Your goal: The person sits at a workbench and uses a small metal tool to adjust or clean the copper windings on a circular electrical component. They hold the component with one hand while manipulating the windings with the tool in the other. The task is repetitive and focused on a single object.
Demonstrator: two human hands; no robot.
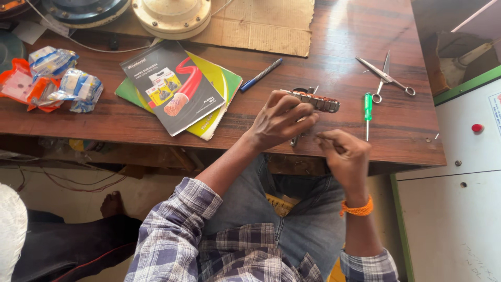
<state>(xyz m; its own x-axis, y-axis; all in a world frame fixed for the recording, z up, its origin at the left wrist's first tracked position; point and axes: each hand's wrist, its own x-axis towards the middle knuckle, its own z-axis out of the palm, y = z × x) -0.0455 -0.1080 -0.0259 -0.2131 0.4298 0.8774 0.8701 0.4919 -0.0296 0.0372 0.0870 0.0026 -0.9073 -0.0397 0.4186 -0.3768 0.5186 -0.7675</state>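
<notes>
left hand (279, 119) clamped round wound metal stator (316, 101), propped edge-on above wooden table (339, 47), prob. to expose windings. right hand (345, 155) pinched on sth thin beside it. green screwdriver (368, 108) & scissors (385, 77) parked within reach.

Landmark: screwdriver (368, 108) on counter (365, 31). Scissors (385, 76) behind it, to right. Wound metal part (316, 101) just left. Pen (261, 75) farther left, booklets (175, 86) beyond, packets (57, 78) at far left.
</notes>
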